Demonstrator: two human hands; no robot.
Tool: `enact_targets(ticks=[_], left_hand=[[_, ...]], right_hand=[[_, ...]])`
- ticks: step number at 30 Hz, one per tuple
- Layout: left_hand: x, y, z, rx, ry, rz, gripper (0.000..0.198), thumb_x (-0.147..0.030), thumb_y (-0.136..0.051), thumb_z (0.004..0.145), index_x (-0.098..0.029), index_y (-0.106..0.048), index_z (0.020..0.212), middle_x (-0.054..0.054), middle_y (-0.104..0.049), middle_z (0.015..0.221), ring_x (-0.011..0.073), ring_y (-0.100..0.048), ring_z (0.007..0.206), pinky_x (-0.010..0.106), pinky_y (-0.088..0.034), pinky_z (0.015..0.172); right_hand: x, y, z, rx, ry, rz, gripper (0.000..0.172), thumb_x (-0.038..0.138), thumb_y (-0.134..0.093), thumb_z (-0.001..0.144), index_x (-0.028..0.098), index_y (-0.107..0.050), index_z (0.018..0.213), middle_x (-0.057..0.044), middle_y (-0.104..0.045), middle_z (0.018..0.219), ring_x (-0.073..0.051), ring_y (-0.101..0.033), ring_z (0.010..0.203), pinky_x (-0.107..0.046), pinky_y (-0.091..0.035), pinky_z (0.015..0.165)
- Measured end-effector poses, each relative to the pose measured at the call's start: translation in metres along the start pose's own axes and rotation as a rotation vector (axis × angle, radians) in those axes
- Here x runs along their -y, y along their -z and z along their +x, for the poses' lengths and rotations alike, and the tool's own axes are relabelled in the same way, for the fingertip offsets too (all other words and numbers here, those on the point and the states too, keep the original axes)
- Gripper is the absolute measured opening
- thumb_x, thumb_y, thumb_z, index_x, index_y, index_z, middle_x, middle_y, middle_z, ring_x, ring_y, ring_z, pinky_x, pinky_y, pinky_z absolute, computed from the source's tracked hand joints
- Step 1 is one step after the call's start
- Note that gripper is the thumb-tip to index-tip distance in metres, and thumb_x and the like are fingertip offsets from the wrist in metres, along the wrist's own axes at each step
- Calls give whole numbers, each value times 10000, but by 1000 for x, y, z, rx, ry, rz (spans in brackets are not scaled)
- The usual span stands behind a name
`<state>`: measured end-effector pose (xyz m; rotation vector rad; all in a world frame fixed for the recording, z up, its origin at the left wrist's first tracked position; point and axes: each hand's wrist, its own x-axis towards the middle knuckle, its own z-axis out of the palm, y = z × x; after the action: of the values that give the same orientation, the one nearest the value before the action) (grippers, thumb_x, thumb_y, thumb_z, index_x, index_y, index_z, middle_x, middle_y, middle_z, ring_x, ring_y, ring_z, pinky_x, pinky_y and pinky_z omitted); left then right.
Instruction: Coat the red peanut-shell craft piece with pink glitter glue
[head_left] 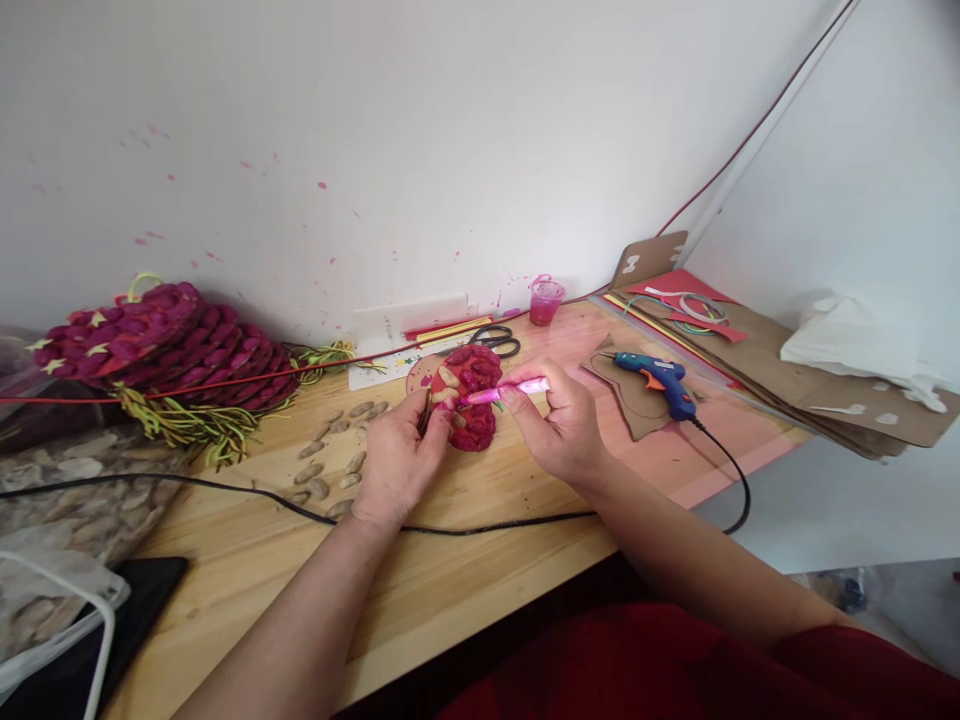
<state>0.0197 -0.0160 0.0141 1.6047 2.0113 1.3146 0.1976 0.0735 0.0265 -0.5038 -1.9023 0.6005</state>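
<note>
My left hand (401, 445) grips the left edge of a craft piece (480, 372) covered with peanut shells and holds it above the wooden table. Many of its shells are dark pink, while a few on the left side are still plain tan. My right hand (561, 425) is closed around a pink-and-white paintbrush (523, 389), whose pink tip touches or nearly touches the shells near my left fingertips. Loose peanut shells (319, 488) lie on the table left of my left hand.
Stacked magenta shell-covered pieces (172, 340) with yellow-green cords stand at left, near a bag of shells (97, 490). Behind are black scissors (499, 340) and a cup of pink liquid (546, 302). A blue glue gun (656, 378) rests on cardboard at right; its cable (480, 527) crosses the front.
</note>
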Motion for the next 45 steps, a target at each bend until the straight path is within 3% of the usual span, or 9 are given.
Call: enact_targets(ticks=[19,27,33,37,45], left_hand=[[1,0,2,-17,60,-43,320,-463,-542,919,-215,-650,747,-13,-590,598,177,-505,592,274,-374,609],[5,-1,4,-9,165,-69,328,-462,-558,903,-208,-656,719,-1,-620,586,169,-527,551,261,-369,548],[10,-4,4,23,208,-158,329,-493,-582,900,-208,-664,759,-11,-608,558,154,-519,485,247,-368,487],[13,-7,5,24,322,-311,383,-542,-613,880,-207,-613,694,-11,-594,524,138,-504,418,238,-365,431],[6,-7,6,50,384,-508,365,-520,-674,830,-201,-580,680,-33,-518,424,110,-455,343,201,-332,363]], right_hand=[[3,1,2,100,153,-15,55,213,-618,968,208,-666,941,-35,-740,898,-174,-664,817,-332,-515,792],[2,1,4,114,157,-40,59,206,-618,962,205,-661,921,-33,-727,861,-177,-656,812,-337,-513,786],[2,0,4,142,142,-13,58,229,-624,967,215,-667,930,-32,-738,875,-182,-670,827,-341,-520,784],[1,1,3,132,137,-39,68,227,-627,962,212,-666,908,-32,-724,847,-184,-656,808,-345,-512,777],[1,1,3,133,149,11,49,223,-631,965,211,-666,932,-27,-730,866,-177,-661,815,-336,-510,788]])
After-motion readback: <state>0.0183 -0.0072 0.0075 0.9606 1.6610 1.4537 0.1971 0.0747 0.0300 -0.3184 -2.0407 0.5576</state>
